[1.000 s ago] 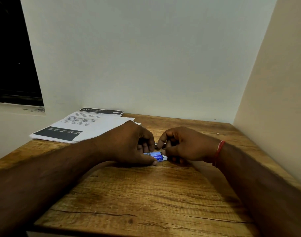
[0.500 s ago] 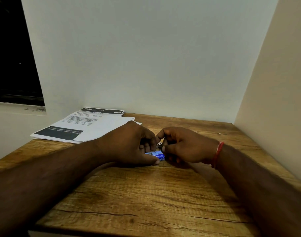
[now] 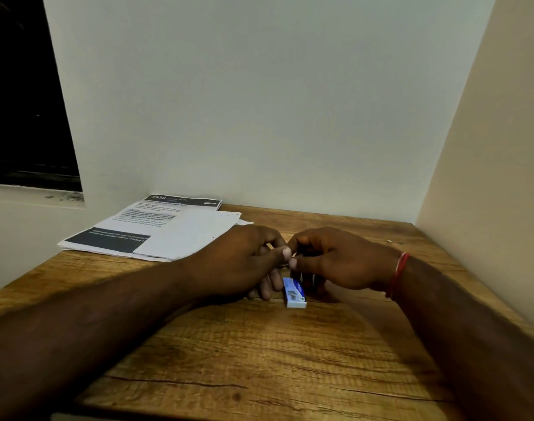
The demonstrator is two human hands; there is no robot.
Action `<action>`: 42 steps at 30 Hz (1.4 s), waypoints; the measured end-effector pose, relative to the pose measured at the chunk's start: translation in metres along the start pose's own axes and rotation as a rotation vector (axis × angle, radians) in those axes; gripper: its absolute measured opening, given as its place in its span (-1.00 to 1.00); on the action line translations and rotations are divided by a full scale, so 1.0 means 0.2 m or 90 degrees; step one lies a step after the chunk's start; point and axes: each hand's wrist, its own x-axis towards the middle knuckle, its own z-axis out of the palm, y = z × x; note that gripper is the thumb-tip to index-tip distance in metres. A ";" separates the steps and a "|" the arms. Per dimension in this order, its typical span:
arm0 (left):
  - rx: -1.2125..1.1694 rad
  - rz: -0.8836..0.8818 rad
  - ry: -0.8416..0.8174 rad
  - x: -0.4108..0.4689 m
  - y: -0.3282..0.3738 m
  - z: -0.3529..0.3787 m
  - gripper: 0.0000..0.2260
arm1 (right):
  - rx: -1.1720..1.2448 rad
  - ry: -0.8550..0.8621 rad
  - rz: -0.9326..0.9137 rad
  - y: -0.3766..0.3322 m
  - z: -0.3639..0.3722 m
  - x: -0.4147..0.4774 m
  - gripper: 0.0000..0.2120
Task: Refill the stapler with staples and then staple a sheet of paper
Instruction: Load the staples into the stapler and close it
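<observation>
Thumbs tip to tip at dead centre of the grainy brown wooden table (image 3: 259, 360)! The left hand (image 3: 244, 262) has its fingers curled, thumb pressed to forefinger, pinching what looks like a thin silvery strip (image 3: 285, 264). Staples, I'd judge, though it is tiny. The right hand (image 3: 338, 259), with a red thread bracelet (image 3: 398, 275) at the wrist, curls round a dark object (image 3: 304, 254). That is likely the stapler, but the fingers hide it and I cannot tell for sure.

At 6 o'clock from the thumbs, just beside both hands, the small blue-and-white cardboard staple box (image 3: 294, 292) lies flat on the wood. The white printed paper stack (image 3: 168, 229) waits at 10 o'clock, near the left hand.

Handling call: that strip should be light and stiff but brittle, liable to snap if bent. Best pinched along its long sides and kept level. Both forearms run low across the table, wrists angled inward, knuckles up.
</observation>
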 end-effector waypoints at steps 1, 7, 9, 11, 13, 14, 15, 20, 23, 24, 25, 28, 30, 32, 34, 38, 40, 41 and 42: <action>-0.042 -0.003 -0.024 0.00 -0.01 -0.01 -0.79 | 0.013 -0.005 0.001 0.00 0.00 0.00 -0.87; -0.041 0.030 -0.003 0.00 -0.04 -0.07 -0.89 | 0.034 -0.014 0.021 -0.05 -0.03 -0.01 -0.69; 0.030 0.063 0.058 0.00 -0.04 -0.10 -0.92 | -0.097 0.001 0.035 -0.08 -0.02 -0.03 -0.49; 0.096 0.103 0.114 0.01 -0.04 -0.13 -0.93 | -0.181 -0.003 0.053 -0.12 0.00 -0.04 -0.37; 0.128 0.124 0.151 0.02 -0.05 -0.16 -0.92 | -0.205 -0.003 0.057 -0.14 0.05 -0.04 -0.37; 0.136 0.128 0.160 0.03 -0.06 -0.17 -0.93 | -0.209 -0.002 0.056 -0.14 0.07 -0.03 -0.41; 0.146 0.129 0.166 0.03 -0.08 -0.17 -0.93 | -0.207 -0.001 0.055 -0.14 0.08 -0.02 -0.48; 0.164 0.118 0.186 0.06 -0.12 -0.18 -0.92 | -0.176 0.019 0.074 -0.10 0.03 -0.01 -0.68; 0.176 0.116 0.205 0.07 -0.15 -0.19 -0.92 | -0.121 0.152 0.113 0.00 -0.06 0.00 -0.74; 0.178 0.116 0.208 0.07 -0.16 -0.19 -0.92 | -0.115 0.220 0.130 0.05 -0.09 0.01 -0.76; 0.177 0.117 0.207 0.08 -0.16 -0.19 -0.92 | -0.118 0.283 0.150 0.11 -0.12 0.02 -0.77; 0.180 0.120 0.199 0.09 -0.16 -0.19 -0.93 | -0.138 0.387 0.222 0.26 -0.18 0.04 -0.77; 0.183 0.116 0.190 0.09 -0.16 -0.18 -0.94 | -0.151 0.399 0.256 0.32 -0.19 0.05 -0.77; 0.188 0.108 0.183 0.09 -0.16 -0.18 -0.95 | -0.145 0.385 0.274 0.36 -0.18 0.06 -0.78; 0.193 0.097 0.186 0.09 -0.16 -0.18 -0.95 | -0.140 0.368 0.281 0.37 -0.17 0.07 -0.77; 0.202 0.065 0.185 0.10 -0.17 -0.18 -0.92 | -0.143 0.349 0.288 0.38 -0.17 0.08 -0.76; 0.202 0.054 0.177 0.11 -0.19 -0.19 -0.86 | -0.142 0.348 0.286 0.38 -0.17 0.08 -0.76; 0.200 0.048 0.171 0.11 -0.19 -0.19 -0.82 | -0.144 0.365 0.276 0.38 -0.18 0.07 -0.75; 0.200 0.041 0.164 0.11 -0.19 -0.19 -0.77 | -0.142 0.398 0.261 0.39 -0.19 0.07 -0.73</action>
